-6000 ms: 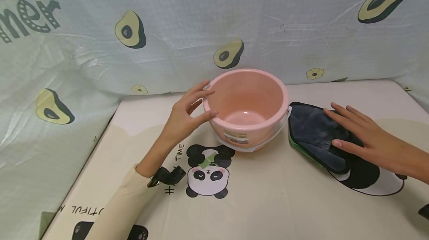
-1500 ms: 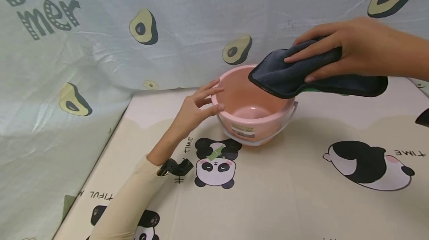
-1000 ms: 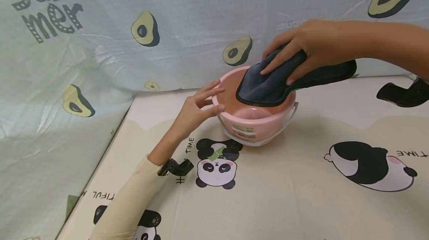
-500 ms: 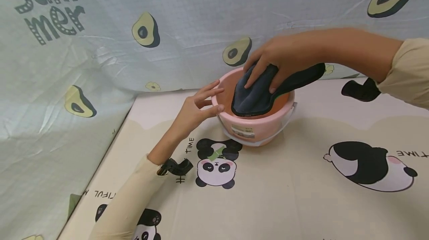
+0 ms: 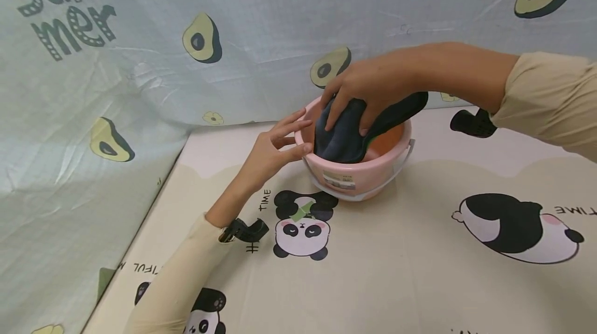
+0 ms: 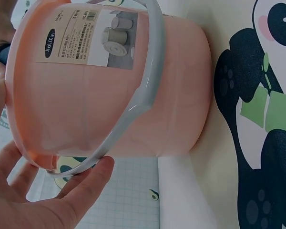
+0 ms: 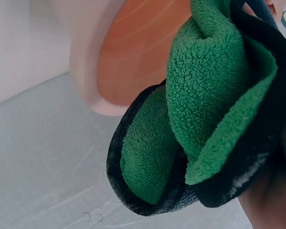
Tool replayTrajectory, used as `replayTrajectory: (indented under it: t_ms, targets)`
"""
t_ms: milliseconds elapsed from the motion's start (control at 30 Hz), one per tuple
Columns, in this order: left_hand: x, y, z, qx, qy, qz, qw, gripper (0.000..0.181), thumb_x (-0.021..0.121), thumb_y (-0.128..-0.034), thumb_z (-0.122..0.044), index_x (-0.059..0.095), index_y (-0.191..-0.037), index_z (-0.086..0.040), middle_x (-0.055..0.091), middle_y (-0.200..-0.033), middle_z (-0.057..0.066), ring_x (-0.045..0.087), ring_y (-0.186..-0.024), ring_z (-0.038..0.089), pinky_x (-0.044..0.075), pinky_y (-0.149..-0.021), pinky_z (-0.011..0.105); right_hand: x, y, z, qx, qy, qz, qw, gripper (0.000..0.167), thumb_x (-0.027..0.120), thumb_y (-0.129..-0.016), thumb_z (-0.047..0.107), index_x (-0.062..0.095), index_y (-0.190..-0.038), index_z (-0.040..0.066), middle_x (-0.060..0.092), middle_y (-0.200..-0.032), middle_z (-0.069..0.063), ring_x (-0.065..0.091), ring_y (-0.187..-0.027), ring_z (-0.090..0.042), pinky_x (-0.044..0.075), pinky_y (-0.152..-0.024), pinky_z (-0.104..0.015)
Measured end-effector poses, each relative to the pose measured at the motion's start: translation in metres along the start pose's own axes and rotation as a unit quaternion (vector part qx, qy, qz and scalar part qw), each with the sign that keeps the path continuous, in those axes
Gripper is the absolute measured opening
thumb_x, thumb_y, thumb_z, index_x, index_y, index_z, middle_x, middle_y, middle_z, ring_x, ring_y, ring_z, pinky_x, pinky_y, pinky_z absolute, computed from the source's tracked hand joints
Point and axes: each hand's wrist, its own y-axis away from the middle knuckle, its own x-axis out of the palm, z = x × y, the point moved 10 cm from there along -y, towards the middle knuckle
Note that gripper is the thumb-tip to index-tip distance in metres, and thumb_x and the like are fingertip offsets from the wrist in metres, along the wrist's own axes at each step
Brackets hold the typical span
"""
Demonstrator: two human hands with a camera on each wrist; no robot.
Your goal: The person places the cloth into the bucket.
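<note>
A pink bucket (image 5: 373,181) with a white handle (image 6: 145,93) and a paper label (image 6: 88,36) stands upright on the table near the back. My left hand (image 5: 270,155) holds its left rim, thumb and fingertips on the edge. My right hand (image 5: 373,85) grips a folded cleaning cloth (image 5: 342,132), dark grey-blue on one side and fluffy green on the other. The cloth's front part is down inside the bucket opening, while its tail sticks out behind toward the right. In the right wrist view the green side of the cloth (image 7: 205,81) hides much of the bucket's mouth.
The table (image 5: 373,272) has a pale cover printed with pandas. Close behind the bucket hangs a light curtain (image 5: 261,28) with avocado prints, and it continues along the left side. Black straps with mounts sit on both wrists.
My right hand has picked the cloth up from the table's right side, carried it left over the bucket and lowered it into the opening. My left hand has stayed at the rim.
</note>
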Motion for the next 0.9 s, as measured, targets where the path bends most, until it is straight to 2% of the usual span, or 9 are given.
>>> replayTrajectory:
  t_ms: [367, 500, 733, 900]
  targets:
    - [0.0, 0.0002, -0.0008, 0.004, -0.006, 0.0, 1.0, 0.054, 0.076, -0.0923, -0.036, 0.061, -0.143, -0.028, 0.04, -0.156, -0.023, 0.061, -0.122, 0.026, 0.059, -0.089, 0.039, 0.0023, -0.0018, 0.0004, 0.01, 0.008, 0.009, 0.9999, 0.047, 0.088, -0.081, 0.022, 0.074, -0.126, 0.028, 0.057, -0.143, -0.013, 0.054, -0.128, -0.04, 0.055, -0.095, -0.056]
    - [0.0005, -0.0002, -0.0005, 0.005, -0.008, 0.004, 1.0, 0.054, 0.075, -0.0926, -0.037, 0.06, -0.144, -0.027, 0.039, -0.157, -0.022, 0.061, -0.123, 0.026, 0.059, -0.09, 0.039, 0.0032, -0.0019, 0.0002, 0.011, 0.011, 0.011, 0.9998, 0.047, 0.088, -0.08, 0.023, 0.074, -0.125, 0.028, 0.057, -0.143, -0.012, 0.054, -0.127, -0.04, 0.055, -0.095, -0.056]
    - [0.001, -0.0005, 0.001, 0.004, 0.007, 0.006, 1.0, 0.058, 0.076, -0.0906, -0.043, 0.06, -0.144, -0.027, 0.039, -0.157, -0.022, 0.06, -0.124, 0.03, 0.059, -0.09, 0.039, 0.0026, -0.0009, 0.0, 0.008, 0.006, 0.01, 0.9999, 0.046, 0.087, -0.082, 0.023, 0.074, -0.127, 0.028, 0.055, -0.146, -0.011, 0.049, -0.134, -0.04, 0.05, -0.101, -0.059]
    - [0.0011, -0.0005, 0.001, 0.003, 0.015, 0.007, 0.9999, 0.055, 0.076, -0.0922, -0.037, 0.06, -0.144, -0.027, 0.039, -0.157, -0.022, 0.06, -0.123, 0.027, 0.06, -0.089, 0.039, -0.0018, 0.0029, 0.0012, -0.005, -0.004, -0.001, 1.0, 0.041, 0.084, -0.085, 0.016, 0.075, -0.125, 0.025, 0.056, -0.145, -0.01, 0.05, -0.134, -0.038, 0.05, -0.101, -0.057]
